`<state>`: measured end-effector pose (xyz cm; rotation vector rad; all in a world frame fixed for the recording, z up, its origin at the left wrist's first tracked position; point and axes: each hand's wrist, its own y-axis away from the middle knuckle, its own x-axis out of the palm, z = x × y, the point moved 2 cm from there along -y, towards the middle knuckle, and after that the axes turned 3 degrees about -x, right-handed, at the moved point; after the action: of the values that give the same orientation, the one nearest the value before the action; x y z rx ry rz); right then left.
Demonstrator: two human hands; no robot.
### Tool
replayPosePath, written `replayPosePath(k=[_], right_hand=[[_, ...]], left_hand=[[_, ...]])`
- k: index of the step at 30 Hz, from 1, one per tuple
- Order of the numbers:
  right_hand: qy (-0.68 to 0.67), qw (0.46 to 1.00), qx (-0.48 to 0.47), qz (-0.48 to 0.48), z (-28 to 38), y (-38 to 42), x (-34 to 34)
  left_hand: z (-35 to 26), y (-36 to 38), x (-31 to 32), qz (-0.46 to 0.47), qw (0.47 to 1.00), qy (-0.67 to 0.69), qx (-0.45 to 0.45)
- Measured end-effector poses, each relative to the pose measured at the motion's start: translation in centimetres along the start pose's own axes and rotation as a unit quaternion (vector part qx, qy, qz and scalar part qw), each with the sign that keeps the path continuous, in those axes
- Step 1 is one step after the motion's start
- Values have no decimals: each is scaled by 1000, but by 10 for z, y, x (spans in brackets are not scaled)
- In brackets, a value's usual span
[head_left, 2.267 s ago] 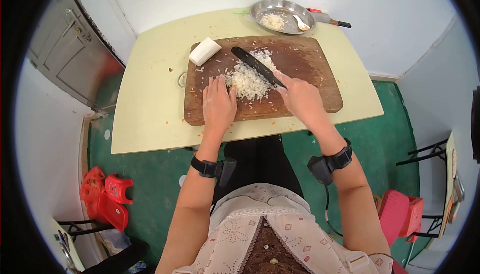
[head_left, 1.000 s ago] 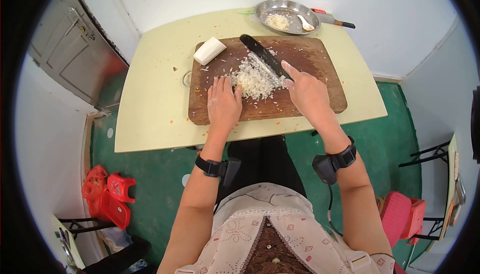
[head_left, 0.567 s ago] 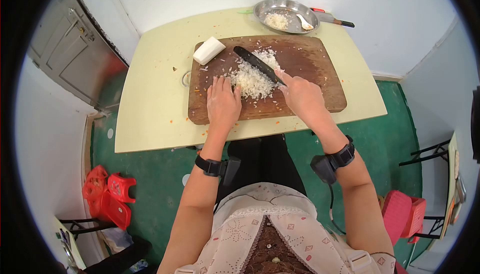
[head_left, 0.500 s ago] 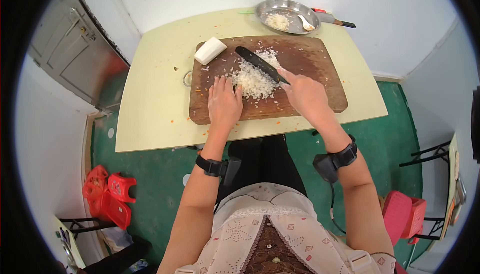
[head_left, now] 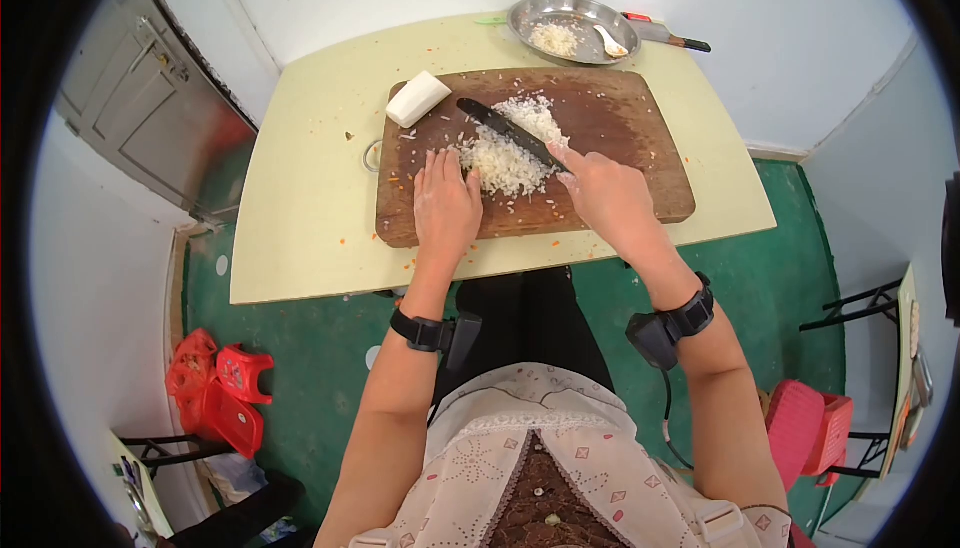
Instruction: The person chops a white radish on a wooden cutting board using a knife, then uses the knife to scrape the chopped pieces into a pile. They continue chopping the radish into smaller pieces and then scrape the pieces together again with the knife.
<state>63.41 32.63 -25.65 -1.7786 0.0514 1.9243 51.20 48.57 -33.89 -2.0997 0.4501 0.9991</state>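
Observation:
A long dark-bladed knife [head_left: 508,131] is held by its handle in my right hand [head_left: 608,198]. Its blade points up and to the left across a pile of finely chopped white pieces [head_left: 505,163]. My left hand [head_left: 446,202] lies on the wooden cutting board [head_left: 625,128] at the left edge of the pile, fingers stretched out, holding nothing. A thick peeled white vegetable piece [head_left: 418,100] lies at the board's upper left corner, beyond my left fingers.
Behind the board, a round metal pan [head_left: 575,10] holds chopped bits and a white spoon [head_left: 609,42]. Beside it lies a cleaver [head_left: 670,37]. A metal ring [head_left: 372,156] sticks out left of the board. Red stools [head_left: 242,373] stand on the floor at left.
The knife blade has shifted slightly left, its tip nearer the white vegetable piece. My right hand moved a little left with it. My left hand stays nearly in place.

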Motion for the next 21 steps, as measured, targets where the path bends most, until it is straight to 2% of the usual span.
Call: replayPosePath(k=[4, 7, 10, 16, 19, 21], right_hand=[[2, 1000, -10, -17, -4, -3, -1], [-19, 999, 16, -38, -2, -3, -10], [0, 1000, 11, 13, -6, -2, 7], [-20, 999, 10, -42, -1, -1, -3], [-3, 1000, 0, 9, -2, -1, 6], [5, 1000, -5, -5, -5, -4, 0]], left_hand=[[1, 0, 0, 4, 1000, -6, 5], [0, -1, -2, 3, 1000, -12, 2], [-1, -1, -2, 7, 1000, -23, 4], [-2, -1, -4, 0, 1000, -8, 10], [0, -1, -1, -3, 1000, -17, 5], [-1, -2, -2, -1, 1000, -13, 6]])
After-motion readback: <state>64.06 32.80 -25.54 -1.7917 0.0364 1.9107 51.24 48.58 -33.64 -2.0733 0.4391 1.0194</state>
